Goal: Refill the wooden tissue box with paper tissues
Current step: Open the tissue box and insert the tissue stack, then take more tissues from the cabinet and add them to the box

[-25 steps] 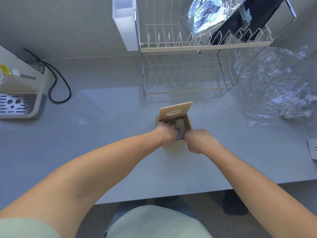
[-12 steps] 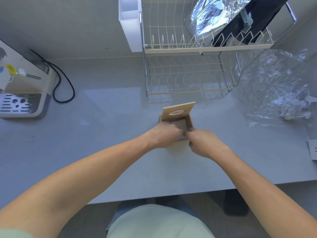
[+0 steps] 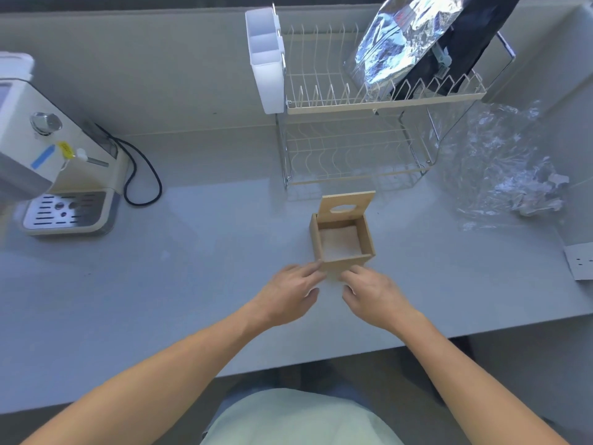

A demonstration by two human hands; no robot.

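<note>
- Grey countertop [image 3: 192,284] runs in front of us, and our two bare hands rest low near its front edge.
- Our left hand [image 3: 288,295] and right hand [image 3: 372,295] hold nothing; fingers loosely spread, tips just touching the near wall of the wooden tissue box [image 3: 341,240].
- We see the box standing open, its slotted lid [image 3: 348,205] upright at the back, white tissues [image 3: 340,240] lying flat inside.
- We judge the box light and rigid, best held by its side walls; the tissues soft, easily crumpled.
- Behind stands a dish rack [image 3: 369,130]; crinkled plastic wrap [image 3: 500,175] lies right, a coffee machine [image 3: 61,175] left. Open counter surrounds the box.
</note>
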